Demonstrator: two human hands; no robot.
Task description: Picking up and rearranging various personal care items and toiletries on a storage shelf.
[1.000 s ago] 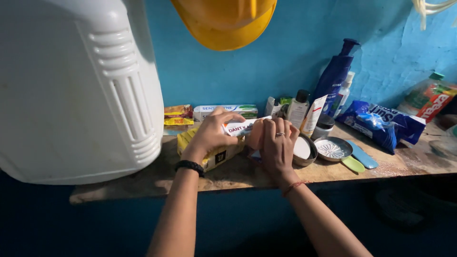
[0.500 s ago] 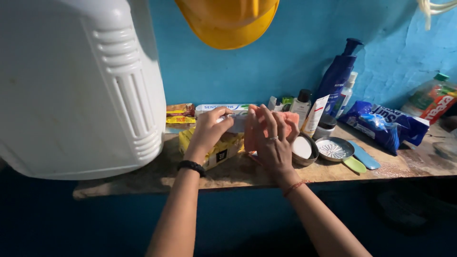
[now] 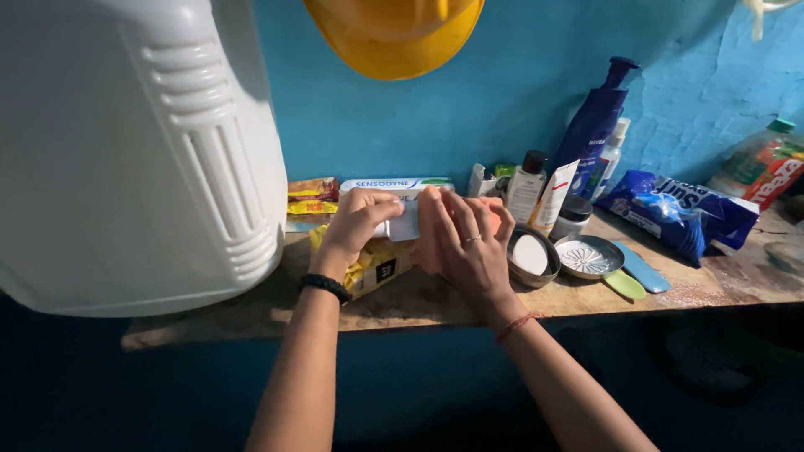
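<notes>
1. Quickly, packages: long white carton with blue-green print (image 3: 398, 184) lies flat against the blue wall (image 3: 377, 125), mid-shelf; yellow-red wrappers (image 3: 311, 199) stacked just left of it.
2. Yellow box (image 3: 377, 266) sits near the front edge of the wooden shelf (image 3: 419, 300), under the left hand.
3. Blue pouch with white print (image 3: 678, 213) lies toward the right end; tall dark blue pump bottle (image 3: 596, 117) stands against the wall beside it; small white bottle with dark cap (image 3: 526, 186) just left of that.
4. Left hand (image 3: 356, 228) fingers curled, gripping a small white tube (image 3: 404, 224) at its left end.
5. Right hand (image 3: 465, 243) mostly flat, fingers together, pressed on the tube's right end and on a pinkish thing (image 3: 496, 213) behind; can't tell whether it grips.
6. Tube sits between both hands, above the yellow box, mid-shelf.
7. White jug (image 3: 126, 151) fills the left; yellow hard hat (image 3: 394, 38) hangs at top.
</notes>
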